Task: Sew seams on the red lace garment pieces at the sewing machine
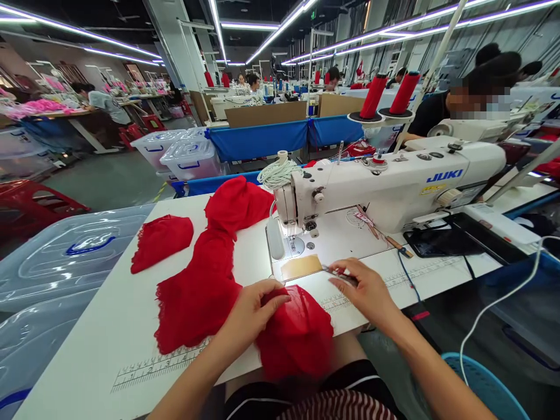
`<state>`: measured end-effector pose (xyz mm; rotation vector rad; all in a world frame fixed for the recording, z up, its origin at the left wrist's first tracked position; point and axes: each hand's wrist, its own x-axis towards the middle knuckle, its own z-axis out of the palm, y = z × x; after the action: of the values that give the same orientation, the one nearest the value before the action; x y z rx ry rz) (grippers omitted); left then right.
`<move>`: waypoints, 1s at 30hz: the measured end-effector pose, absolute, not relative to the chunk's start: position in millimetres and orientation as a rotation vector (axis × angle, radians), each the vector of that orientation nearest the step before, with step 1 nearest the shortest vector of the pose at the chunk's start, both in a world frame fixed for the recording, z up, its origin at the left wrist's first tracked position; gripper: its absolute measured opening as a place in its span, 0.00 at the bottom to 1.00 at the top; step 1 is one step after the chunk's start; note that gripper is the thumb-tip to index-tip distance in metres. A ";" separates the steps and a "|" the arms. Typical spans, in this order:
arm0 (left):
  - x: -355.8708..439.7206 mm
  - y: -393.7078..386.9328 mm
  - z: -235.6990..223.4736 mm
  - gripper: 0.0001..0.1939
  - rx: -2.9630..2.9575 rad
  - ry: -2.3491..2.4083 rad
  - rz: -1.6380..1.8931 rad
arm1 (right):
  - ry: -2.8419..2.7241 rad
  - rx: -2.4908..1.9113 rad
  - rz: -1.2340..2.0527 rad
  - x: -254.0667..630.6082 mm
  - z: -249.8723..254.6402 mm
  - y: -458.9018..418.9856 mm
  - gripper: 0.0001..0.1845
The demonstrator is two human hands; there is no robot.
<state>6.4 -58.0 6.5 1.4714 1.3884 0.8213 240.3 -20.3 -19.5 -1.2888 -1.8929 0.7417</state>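
Red cloth (301,344) drapes over the front edge of our table (100,326), whose white top gives us room along the left edge. Our left hand (261,303) narrowly pinches the cloth's upper part; our right hand (361,286) grips a metal tool (345,276), its tip beside a tan card (301,267). Beyond stands the sewing machine (385,181).

here's the white sewing table (126,312), ruler scale (161,363) along its near edge — a juki sewing machine (394,178) standing across it, a small red cloth piece (163,242) at left, a bigger rumpled red heap (192,306) beside that — and a black flat device (431,238) over right.
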 end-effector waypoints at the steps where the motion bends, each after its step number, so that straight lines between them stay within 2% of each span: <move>1: 5.3 -57.5 5.5 0.12 1.444 1.411 0.831 | -1.936 -1.452 0.456 251.5 -25.6 -12.5 0.12; 4: 3.9 -56.9 6.2 0.13 1.383 1.419 0.827 | -2.038 -1.710 -0.106 279.4 -41.8 6.2 0.13; 7: 7.3 -57.0 9.2 0.11 1.342 1.384 0.835 | -1.985 -1.652 -0.327 283.2 -46.9 9.5 0.14; 10: 14.1 -57.8 10.6 0.10 1.388 1.346 0.853 | -1.879 -1.350 -0.020 259.9 -35.7 -3.1 0.14; 13: 19.2 -60.3 11.2 0.11 1.535 1.330 0.865 | -1.977 -0.990 0.766 227.5 -14.3 -22.4 0.17; 15: 18.3 -63.4 12.2 0.12 1.613 1.348 0.901 | -2.080 -0.887 1.130 214.0 -3.9 -33.0 0.16; 17: 12.4 -68.1 13.8 0.13 1.645 1.409 0.942 | -2.257 -0.948 1.130 213.4 -3.1 -38.4 0.11; 22: -10.1 -86.7 17.5 0.12 1.630 1.568 1.002 | -2.507 -1.091 0.450 256.8 -30.3 -29.2 0.17; 25: -9.7 -96.7 22.2 0.12 1.625 1.496 0.965 | -2.170 -1.379 0.041 277.0 -32.0 -23.8 0.15; 26: -6.0 -98.7 24.8 0.13 1.633 1.436 0.924 | -2.016 -1.417 0.005 277.0 -27.8 -24.3 0.14; 28: 4.9 -100.1 30.9 0.13 1.661 1.301 0.838 | -1.862 -1.283 0.210 266.7 -15.5 -28.5 0.14; 30: 15.6 -98.4 36.0 0.15 1.699 1.212 0.795 | -1.933 -0.969 0.814 248.4 -3.9 -34.6 0.14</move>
<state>15.6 -98.4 36.0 1.6991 1.2123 0.7950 248.4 -34.6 -3.9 -0.9695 -1.9329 0.8137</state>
